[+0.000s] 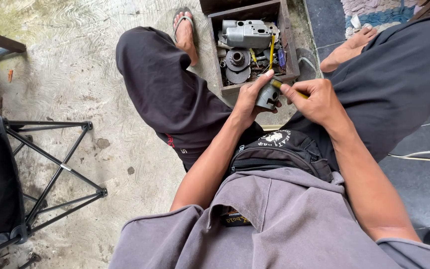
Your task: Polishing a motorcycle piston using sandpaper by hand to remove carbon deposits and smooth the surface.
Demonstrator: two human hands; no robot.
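Observation:
My left hand [249, 102] grips a small grey metal cylinder part [268, 94] between my knees. My right hand [318, 99] holds a thin yellow-handled tool [302, 93] whose tip meets the top of that part. Both hands hover just in front of a wooden box [216, 50] of metal parts on the floor. I sit with dark trousers, a black waist bag [279, 152] and a grey shirt below the hands.
The wooden box holds a grey metal housing [247, 32], gears [236, 59] and a yellow screwdriver [271, 50]. A black folding frame [51, 164] stands at the left on rough concrete. Dark tiles and a white cable [419, 157] lie at the right.

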